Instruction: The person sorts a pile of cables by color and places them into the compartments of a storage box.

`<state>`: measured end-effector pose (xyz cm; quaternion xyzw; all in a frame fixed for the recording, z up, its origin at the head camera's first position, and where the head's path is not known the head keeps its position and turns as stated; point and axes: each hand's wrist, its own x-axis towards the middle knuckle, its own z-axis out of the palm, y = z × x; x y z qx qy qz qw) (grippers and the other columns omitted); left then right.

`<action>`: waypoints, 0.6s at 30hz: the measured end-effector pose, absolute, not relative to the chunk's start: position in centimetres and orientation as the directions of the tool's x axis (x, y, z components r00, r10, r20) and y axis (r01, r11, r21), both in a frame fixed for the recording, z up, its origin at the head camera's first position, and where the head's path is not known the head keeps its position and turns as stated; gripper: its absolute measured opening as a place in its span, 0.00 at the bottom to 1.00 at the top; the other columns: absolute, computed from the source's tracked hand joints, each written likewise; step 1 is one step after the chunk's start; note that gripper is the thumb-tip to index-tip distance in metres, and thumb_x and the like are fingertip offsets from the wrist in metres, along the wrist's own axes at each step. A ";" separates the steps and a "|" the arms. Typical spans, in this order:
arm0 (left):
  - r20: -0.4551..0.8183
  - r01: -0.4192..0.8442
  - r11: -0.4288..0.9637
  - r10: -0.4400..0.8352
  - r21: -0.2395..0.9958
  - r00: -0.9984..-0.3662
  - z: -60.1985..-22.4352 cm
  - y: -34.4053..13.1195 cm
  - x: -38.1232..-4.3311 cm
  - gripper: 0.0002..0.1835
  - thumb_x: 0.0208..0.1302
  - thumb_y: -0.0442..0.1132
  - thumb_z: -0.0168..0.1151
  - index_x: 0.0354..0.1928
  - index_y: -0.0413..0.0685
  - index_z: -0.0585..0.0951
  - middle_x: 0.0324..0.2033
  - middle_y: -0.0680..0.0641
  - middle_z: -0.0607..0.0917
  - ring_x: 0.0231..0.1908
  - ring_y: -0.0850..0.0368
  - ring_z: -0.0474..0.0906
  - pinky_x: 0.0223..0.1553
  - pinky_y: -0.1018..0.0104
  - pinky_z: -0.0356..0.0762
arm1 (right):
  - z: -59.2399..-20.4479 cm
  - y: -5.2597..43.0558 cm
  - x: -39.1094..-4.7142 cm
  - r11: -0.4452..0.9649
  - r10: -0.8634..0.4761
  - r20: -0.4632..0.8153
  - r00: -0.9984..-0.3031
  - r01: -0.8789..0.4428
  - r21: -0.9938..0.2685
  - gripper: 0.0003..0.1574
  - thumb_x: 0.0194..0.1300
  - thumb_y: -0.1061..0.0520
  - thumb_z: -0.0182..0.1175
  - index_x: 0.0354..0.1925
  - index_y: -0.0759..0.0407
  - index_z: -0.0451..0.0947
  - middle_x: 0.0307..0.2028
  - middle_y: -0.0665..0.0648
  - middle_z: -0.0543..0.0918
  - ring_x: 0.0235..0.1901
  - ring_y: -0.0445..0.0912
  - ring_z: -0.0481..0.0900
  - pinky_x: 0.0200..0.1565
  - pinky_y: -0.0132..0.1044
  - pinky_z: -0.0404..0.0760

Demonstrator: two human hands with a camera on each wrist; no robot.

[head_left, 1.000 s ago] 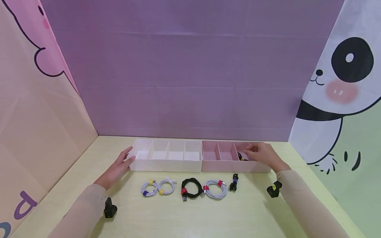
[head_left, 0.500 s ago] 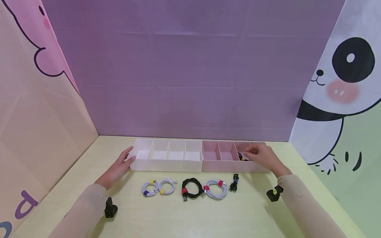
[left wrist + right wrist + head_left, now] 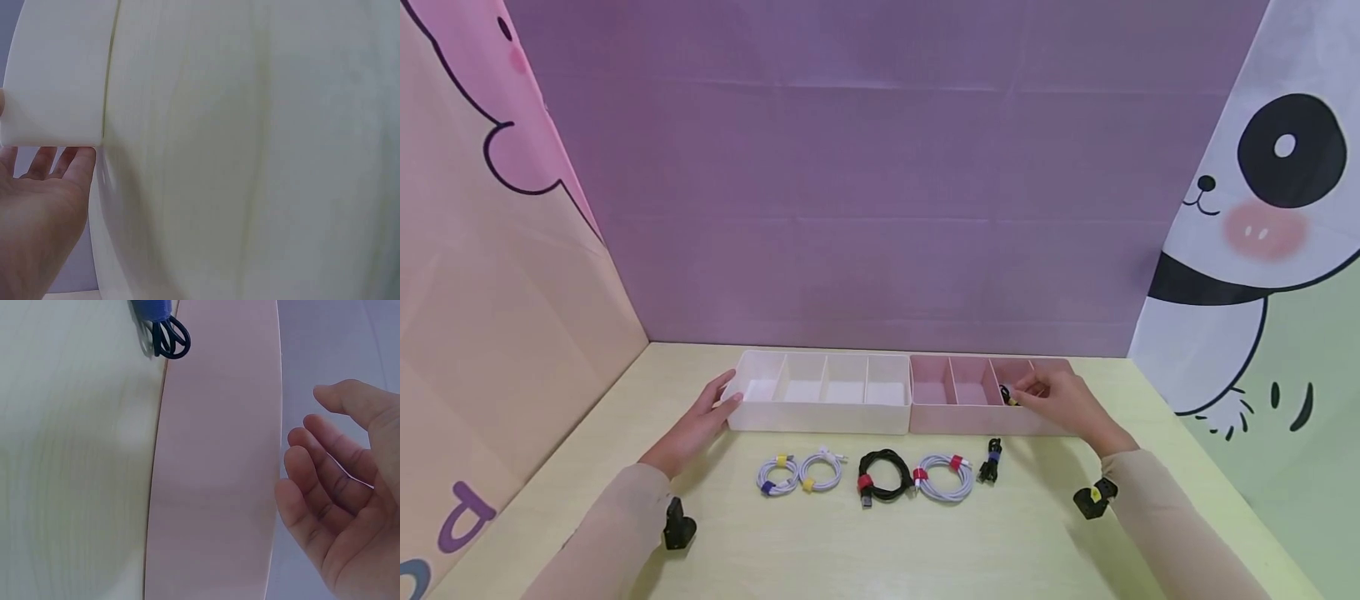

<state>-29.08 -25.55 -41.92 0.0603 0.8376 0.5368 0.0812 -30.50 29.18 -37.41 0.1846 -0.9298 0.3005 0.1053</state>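
My left hand (image 3: 706,408) grips the left end of a white divided box (image 3: 818,418), thumb over the rim and fingers against the end wall. The left wrist view shows those fingers (image 3: 78,169) at the end of the box. A pink divided box (image 3: 977,419) stands end to end with it on the right. Over its right-hand compartments hovers my right hand (image 3: 1060,404), fingers loosely bent and nothing between them. Just left of its fingertips, a black cable with a yellow strap (image 3: 1009,397) lies in the third compartment, partly hidden by the front wall.
In front of the boxes lie two small white cable coils (image 3: 777,476), a black coil with a red strap (image 3: 883,475), a larger white coil with red straps (image 3: 943,477) and a black bundle with a blue strap (image 3: 990,461). Behind the table hangs a purple backdrop (image 3: 880,208).
My right hand has shifted slightly over the pink box, and its fingers have loosened. The left hand stays at the white box's end; the cables on the table lie as before.
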 end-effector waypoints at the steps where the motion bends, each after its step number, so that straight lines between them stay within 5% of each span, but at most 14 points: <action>1: -0.071 0.014 0.416 0.188 0.909 -0.980 -42.0 -25.6 -29.1 0.42 0.79 0.56 0.44 0.80 0.53 0.34 0.76 0.30 0.36 0.74 0.29 0.39 0.71 0.37 0.49 | -37.5 29.2 -30.5 0.744 -0.288 0.313 -0.905 -0.418 -0.522 0.06 0.64 0.59 0.69 0.37 0.62 0.87 0.30 0.50 0.85 0.29 0.42 0.78 0.33 0.35 0.79; 18: -0.074 0.010 0.420 0.182 0.908 -0.981 -42.0 -25.4 -29.1 0.42 0.79 0.56 0.44 0.80 0.53 0.34 0.76 0.30 0.37 0.74 0.29 0.41 0.71 0.38 0.49 | -38.1 29.1 -29.0 0.732 -0.288 0.322 -0.902 -0.424 -0.533 0.07 0.64 0.56 0.69 0.35 0.60 0.86 0.29 0.48 0.84 0.29 0.41 0.78 0.32 0.32 0.79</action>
